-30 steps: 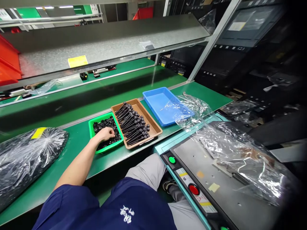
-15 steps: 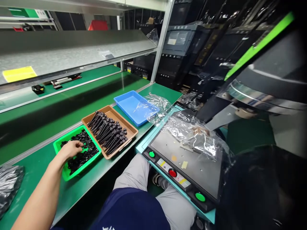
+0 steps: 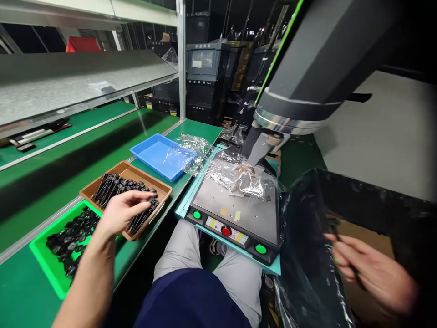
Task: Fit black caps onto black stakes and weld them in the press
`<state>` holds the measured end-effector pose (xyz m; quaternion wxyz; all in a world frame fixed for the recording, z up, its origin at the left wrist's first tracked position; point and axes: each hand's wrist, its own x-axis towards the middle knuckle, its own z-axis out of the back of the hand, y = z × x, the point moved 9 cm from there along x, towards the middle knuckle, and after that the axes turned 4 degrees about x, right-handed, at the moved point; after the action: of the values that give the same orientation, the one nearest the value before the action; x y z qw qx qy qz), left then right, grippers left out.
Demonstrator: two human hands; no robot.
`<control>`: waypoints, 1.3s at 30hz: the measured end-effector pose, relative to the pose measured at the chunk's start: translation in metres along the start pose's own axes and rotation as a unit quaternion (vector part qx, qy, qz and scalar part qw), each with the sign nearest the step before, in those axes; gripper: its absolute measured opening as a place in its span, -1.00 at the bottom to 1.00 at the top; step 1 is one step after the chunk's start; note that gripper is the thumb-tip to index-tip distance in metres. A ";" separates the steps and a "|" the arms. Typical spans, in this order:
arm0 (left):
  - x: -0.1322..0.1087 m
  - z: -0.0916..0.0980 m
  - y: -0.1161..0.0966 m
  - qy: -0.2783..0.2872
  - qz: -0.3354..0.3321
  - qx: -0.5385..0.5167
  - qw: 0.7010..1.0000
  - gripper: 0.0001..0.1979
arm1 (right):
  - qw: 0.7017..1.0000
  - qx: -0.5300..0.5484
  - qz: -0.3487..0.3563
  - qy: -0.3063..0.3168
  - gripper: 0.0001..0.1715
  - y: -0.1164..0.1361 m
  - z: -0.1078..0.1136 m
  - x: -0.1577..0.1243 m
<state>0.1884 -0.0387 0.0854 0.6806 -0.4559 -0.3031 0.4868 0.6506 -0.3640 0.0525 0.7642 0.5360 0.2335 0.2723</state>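
My left hand (image 3: 128, 210) is over the near side of the brown tray (image 3: 167, 191), thumb and fingers pinched together. What they hold, if anything, I cannot make out against the dark parts. Thin black rods with wider heads (image 3: 119, 184) lie in a pile in that tray, just beyond the hand. Beside it, a green tray (image 3: 44, 255) holds many small round black parts (image 3: 73, 234), partly hidden by my left forearm. At the right, my right hand (image 3: 370, 269) is closed around a black rod (image 3: 334, 225), above the opening of a box lined with black plastic (image 3: 303, 237).
A blue tray (image 3: 160, 155) stands behind the brown one, with clear plastic film (image 3: 196, 146) over its corner. The machine's metal plate (image 3: 228, 200) has green and red buttons (image 3: 226, 231) along its front. A large grey machine head (image 3: 293, 100) overhangs it.
My left hand has moved from the green tray to over the brown tray. My right hand has come into view at the right with a black rod. The view has turned right.
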 end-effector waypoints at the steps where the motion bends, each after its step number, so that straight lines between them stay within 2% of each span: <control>1: 0.007 -0.032 -0.010 0.042 -0.016 -0.039 0.998 -0.54 | 0.998 0.005 -0.042 0.055 -0.36 -0.006 -0.026 -0.005; 2: 0.012 -0.061 -0.018 0.074 -0.031 -0.078 0.994 -0.57 | 0.991 0.013 -0.062 0.114 -0.34 -0.007 -0.056 -0.013; 4: 0.014 -0.119 -0.035 0.153 -0.056 -0.159 0.974 -0.65 | 0.976 0.044 -0.056 0.207 -0.31 0.002 -0.113 -0.029; 6: 0.009 -0.164 -0.046 0.215 -0.062 -0.229 0.947 -0.69 | 0.961 0.059 -0.037 0.269 -0.36 0.012 -0.161 -0.043; 8: 0.002 -0.192 -0.050 0.255 -0.053 -0.271 0.927 -0.71 | 0.956 0.072 -0.003 0.284 -0.44 0.020 -0.189 -0.049; 10: -0.004 -0.208 -0.048 0.279 -0.038 -0.287 0.916 -0.72 | 0.954 0.089 0.023 0.285 -0.49 0.023 -0.203 -0.050; 14: -0.008 -0.217 -0.039 0.297 -0.017 -0.292 0.909 -0.74 | 0.945 0.138 0.029 0.295 -0.52 0.019 -0.211 -0.052; 23: -0.003 -0.219 -0.031 0.315 -0.024 -0.294 0.902 -0.80 | 0.880 0.328 -0.078 0.336 -0.54 0.009 -0.237 -0.064; 29: -0.002 -0.218 -0.035 0.278 -0.083 -0.236 0.927 -0.81 | 0.921 0.302 -0.012 0.245 -0.54 0.006 -0.238 -0.056; 33: -0.003 -0.227 -0.030 0.277 -0.085 -0.235 0.928 -0.71 | 0.924 0.316 -0.010 0.216 -0.56 0.002 -0.244 -0.053; 39: 0.016 -0.229 -0.020 0.268 -0.087 -0.211 0.936 -0.77 | 0.928 0.310 -0.017 0.205 -0.53 -0.001 -0.256 -0.045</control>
<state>0.3973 -0.1005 0.0115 0.6647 -0.6741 -0.2437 0.2107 0.4516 -0.2172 -0.0268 0.5000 0.6746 0.4671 0.2772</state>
